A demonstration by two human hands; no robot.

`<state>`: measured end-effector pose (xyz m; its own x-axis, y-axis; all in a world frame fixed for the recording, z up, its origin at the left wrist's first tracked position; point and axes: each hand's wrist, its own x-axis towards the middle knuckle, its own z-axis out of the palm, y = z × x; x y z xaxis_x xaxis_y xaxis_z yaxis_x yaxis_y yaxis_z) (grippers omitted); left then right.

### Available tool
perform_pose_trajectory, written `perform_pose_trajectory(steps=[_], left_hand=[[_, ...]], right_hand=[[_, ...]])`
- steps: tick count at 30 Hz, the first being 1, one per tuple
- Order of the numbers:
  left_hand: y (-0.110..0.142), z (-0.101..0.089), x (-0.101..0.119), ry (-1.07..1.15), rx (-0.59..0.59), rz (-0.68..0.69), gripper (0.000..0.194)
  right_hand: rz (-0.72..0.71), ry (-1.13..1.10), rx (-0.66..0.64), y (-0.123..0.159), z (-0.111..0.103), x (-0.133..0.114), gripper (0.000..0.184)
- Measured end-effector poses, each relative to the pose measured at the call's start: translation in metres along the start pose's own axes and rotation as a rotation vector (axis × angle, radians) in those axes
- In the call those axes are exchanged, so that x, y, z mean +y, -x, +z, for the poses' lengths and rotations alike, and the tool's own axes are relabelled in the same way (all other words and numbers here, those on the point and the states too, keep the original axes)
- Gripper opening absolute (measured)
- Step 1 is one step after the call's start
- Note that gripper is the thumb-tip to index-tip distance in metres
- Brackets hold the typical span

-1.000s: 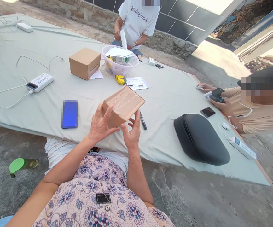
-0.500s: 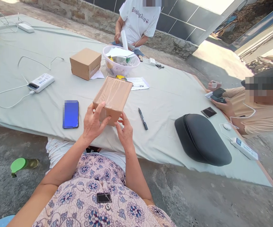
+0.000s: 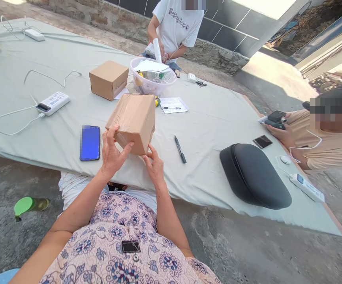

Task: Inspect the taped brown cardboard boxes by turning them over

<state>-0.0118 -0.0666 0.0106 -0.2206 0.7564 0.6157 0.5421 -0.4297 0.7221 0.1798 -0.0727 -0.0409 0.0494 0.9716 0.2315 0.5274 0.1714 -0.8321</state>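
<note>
A taped brown cardboard box (image 3: 134,118) is held between my two hands, tilted over the near side of the table. My left hand (image 3: 113,154) grips its near left corner, thumb on the near face and fingers on the taped top. My right hand (image 3: 153,163) pinches the box's lower near right corner. Left of the box lies a phone (image 3: 89,143) with a blue screen. On the right a black marker pen (image 3: 180,149) rests on the cloth. Whether the box's underside touches the table cannot be seen.
Behind stand a second cardboard box (image 3: 108,80) and a pink basin (image 3: 153,85) of papers and tools. A written sheet (image 3: 173,105), a white power strip (image 3: 52,103) and a black cushion-like case (image 3: 255,175) lie around. One person sits across, another at right holding a device.
The box has turned and swung left in my hands, so its right side now shows. Both hands moved slightly left with it. The person across has shifted their hands.
</note>
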Motion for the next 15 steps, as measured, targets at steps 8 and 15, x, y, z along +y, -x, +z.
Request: perform_pose_trajectory(steps=[8, 15], left_hand=[[0.007, 0.009, 0.003, 0.301, -0.056, -0.303, 0.065], [0.009, 0.015, -0.003, 0.427, -0.066, -0.520, 0.061]], right_hand=[[0.013, -0.123, 0.265, 0.000, -0.028, -0.005, 0.047], [0.054, -0.253, 0.455, -0.002, -0.038, -0.009, 0.058]])
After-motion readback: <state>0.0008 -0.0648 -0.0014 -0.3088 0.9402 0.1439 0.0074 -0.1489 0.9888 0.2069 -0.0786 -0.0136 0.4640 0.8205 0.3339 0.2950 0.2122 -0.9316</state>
